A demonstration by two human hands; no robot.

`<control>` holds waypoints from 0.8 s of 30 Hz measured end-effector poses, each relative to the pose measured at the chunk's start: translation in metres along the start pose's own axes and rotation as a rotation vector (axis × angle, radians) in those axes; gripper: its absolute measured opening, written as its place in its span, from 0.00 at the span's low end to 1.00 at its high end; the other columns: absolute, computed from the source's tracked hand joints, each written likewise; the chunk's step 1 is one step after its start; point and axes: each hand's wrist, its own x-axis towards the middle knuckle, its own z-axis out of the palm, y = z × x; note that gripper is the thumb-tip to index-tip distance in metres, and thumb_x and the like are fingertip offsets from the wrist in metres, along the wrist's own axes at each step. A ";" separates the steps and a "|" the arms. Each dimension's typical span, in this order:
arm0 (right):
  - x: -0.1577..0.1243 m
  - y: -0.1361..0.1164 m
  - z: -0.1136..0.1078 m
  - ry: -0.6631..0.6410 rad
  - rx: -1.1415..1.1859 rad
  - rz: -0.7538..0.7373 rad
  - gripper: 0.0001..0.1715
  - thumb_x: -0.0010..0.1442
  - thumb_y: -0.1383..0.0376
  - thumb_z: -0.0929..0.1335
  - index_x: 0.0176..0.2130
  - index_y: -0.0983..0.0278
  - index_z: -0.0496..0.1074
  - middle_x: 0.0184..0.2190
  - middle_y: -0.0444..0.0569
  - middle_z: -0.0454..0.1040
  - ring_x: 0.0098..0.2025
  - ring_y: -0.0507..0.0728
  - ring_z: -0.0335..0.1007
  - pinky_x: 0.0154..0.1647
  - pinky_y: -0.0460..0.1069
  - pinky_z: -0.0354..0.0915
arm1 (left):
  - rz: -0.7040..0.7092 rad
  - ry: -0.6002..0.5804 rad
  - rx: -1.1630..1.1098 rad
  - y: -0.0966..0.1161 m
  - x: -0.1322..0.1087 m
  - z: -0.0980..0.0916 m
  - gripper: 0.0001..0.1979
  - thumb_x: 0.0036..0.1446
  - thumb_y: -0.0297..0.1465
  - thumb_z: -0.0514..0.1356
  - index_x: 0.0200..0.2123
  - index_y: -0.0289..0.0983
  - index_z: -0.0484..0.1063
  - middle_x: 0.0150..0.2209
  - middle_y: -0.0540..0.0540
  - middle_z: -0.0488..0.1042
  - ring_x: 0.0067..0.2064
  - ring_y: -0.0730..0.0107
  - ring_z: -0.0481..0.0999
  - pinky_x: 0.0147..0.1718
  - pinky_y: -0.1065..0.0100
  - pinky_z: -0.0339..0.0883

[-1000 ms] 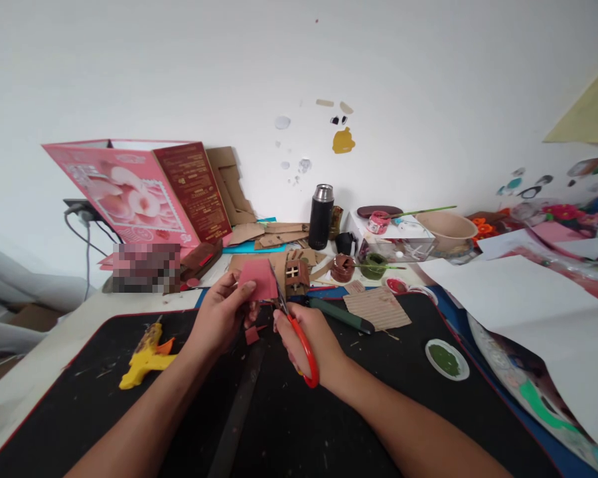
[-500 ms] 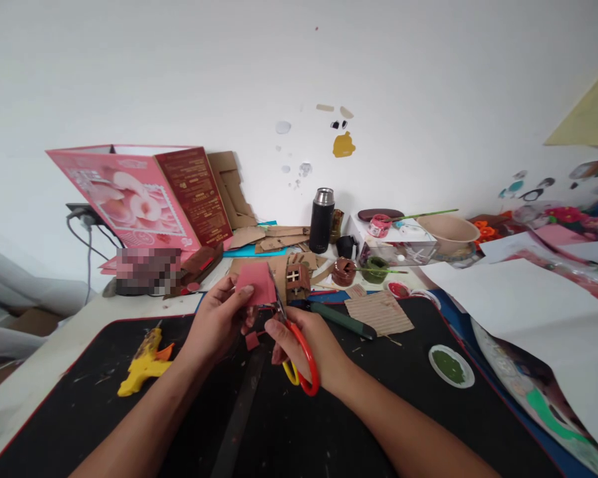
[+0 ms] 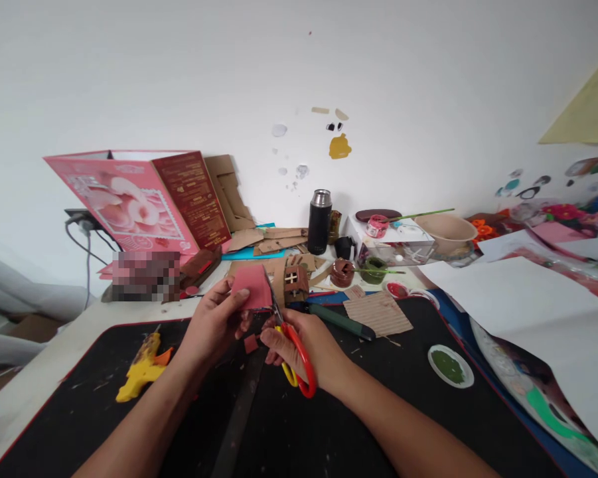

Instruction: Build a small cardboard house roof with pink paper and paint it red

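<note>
My left hand (image 3: pixel 223 310) pinches a reddish-pink piece of card (image 3: pixel 251 288) between thumb and fingers, above the black mat (image 3: pixel 179 425). My right hand (image 3: pixel 299 343) is closed around scissors (image 3: pixel 306 372) with red and yellow handles. The blades lie along the card's right edge; whether they bite into it I cannot tell. Below the card, a small reddish scrap (image 3: pixel 250 343) rests near a dark ruler-like strip (image 3: pixel 239 411). Just behind the scissors stands a small brown model piece (image 3: pixel 295 279) with a cross-barred window.
A yellow glue gun (image 3: pixel 142 372) lies at left. To the right are a dark green cutter (image 3: pixel 342 322), corrugated cardboard (image 3: pixel 378 313) and a lid of green paint (image 3: pixel 450 366). Behind stand a black flask (image 3: pixel 319 224), paint jars (image 3: pixel 342 273) and a pink box (image 3: pixel 129 199).
The scissor handles have drawn slightly closer together, and both hands have shifted a little left in view. The card is still held in the left hand.
</note>
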 end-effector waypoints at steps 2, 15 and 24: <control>0.000 0.000 0.000 0.005 0.003 -0.007 0.33 0.61 0.36 0.75 0.43 0.62 0.75 0.28 0.45 0.78 0.28 0.57 0.80 0.32 0.48 0.74 | 0.002 -0.001 0.011 0.000 0.000 -0.001 0.25 0.43 0.41 0.78 0.34 0.40 0.67 0.18 0.59 0.69 0.15 0.77 0.64 0.11 0.78 0.56; -0.002 -0.001 0.000 0.064 -0.114 0.031 0.33 0.66 0.35 0.69 0.36 0.61 0.72 0.19 0.41 0.70 0.19 0.52 0.68 0.22 0.45 0.62 | -0.022 -0.055 0.045 -0.008 0.000 -0.003 0.24 0.46 0.43 0.78 0.35 0.39 0.69 0.16 0.57 0.69 0.14 0.77 0.65 0.12 0.79 0.58; -0.001 0.007 0.001 0.119 -0.183 0.032 0.28 0.72 0.43 0.66 0.32 0.61 0.69 0.17 0.40 0.68 0.17 0.51 0.66 0.23 0.45 0.58 | -0.025 -0.026 0.021 -0.012 0.000 0.001 0.24 0.44 0.41 0.78 0.34 0.40 0.68 0.16 0.58 0.68 0.14 0.77 0.64 0.11 0.78 0.57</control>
